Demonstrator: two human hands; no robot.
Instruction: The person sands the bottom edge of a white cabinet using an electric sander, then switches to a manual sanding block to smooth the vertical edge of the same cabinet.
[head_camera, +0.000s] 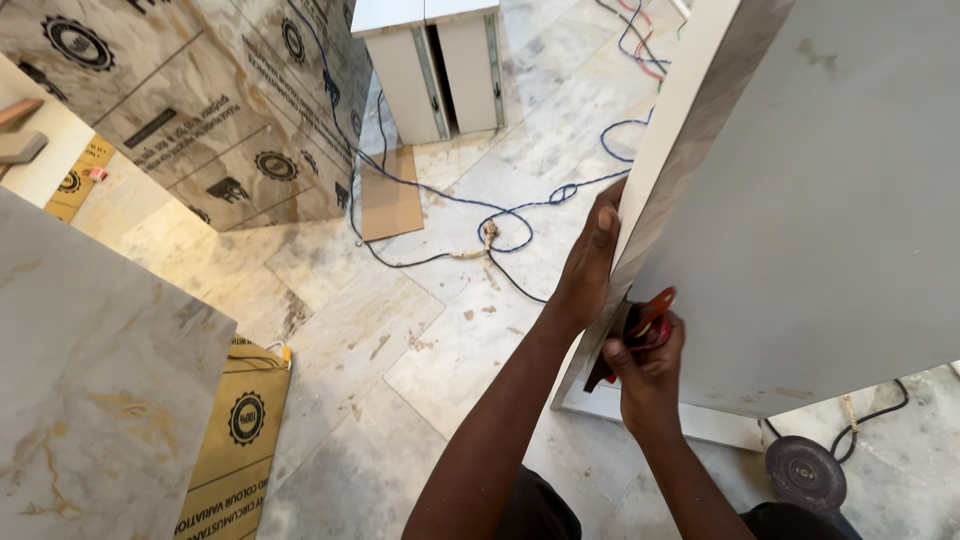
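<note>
Far to the left of the hands lies a marble-patterned slab (90, 400), with a yellow printed cardboard sheet (235, 440) beside it on the floor (400, 330). Further off, up and left of the hands, leans a stack of film-wrapped laminate sheets (200, 110). A blue cable (520, 215) loops across the floor just left of the left hand, running past a small brown board (388, 195) and a white cabinet unit (440, 65) well beyond.

The left hand (590, 260) is flattened, fingers together, against the narrow edge of the tall grey-white panel (800, 210), steadying it. Just below and to its right, the right hand (650, 365) is closed around a red-handled tool (640, 325), whose working end meets the same edge strip low on the panel; what kind of tool it is cannot be told.

The edge strip above the hands looks seated and flush. The stretch at and below the tool seems to be the part in hand, so the work along this edge appears well advanced but unfinished. Right of the hands, below the panel, a dark round disc (805, 472) lies on the floor.
</note>
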